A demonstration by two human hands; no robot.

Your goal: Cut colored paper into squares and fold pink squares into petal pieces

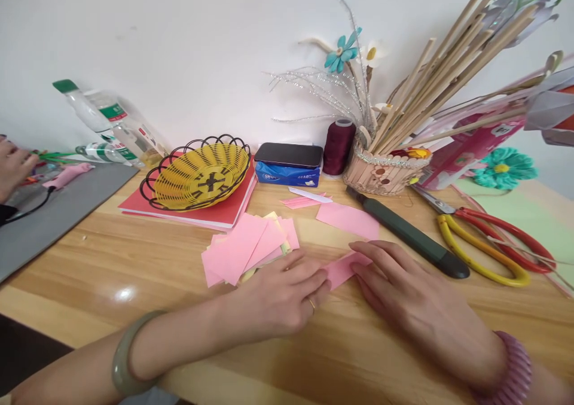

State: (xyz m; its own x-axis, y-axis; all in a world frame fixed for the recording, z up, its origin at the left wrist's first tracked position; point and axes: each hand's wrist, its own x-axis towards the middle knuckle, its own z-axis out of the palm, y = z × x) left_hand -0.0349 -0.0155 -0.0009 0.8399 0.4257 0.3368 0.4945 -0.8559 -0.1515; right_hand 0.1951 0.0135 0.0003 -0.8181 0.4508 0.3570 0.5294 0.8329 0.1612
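The wooden table (134, 261) gives me a flat, hard bed to press paper against, so I work low on it with everything else pushed back toward the wall. The yellow woven basket (200, 174) sits on a red folder (224, 213) out of my way, and the stick holder (383, 171) with its bundle of sticks stands at the back beside the dark red thread spool (337, 146). The scissors (488, 243) and the dark utility knife (408, 234) lie to my right, within reach but apart from my fingers. The stack of pink paper slips (244, 246) fans out just beside my left hand, ready to draw from. Another person's hand (13, 166) rests at the far left edge, well apart from mine.

My left hand (280, 297) lies palm down, fingers loosely together, pinning one end of the small pink paper piece (341, 268). My right hand (403, 297) is flat too, fingers nearly straight, fingertips pressing the other end. The piece lies on the table between both hands.
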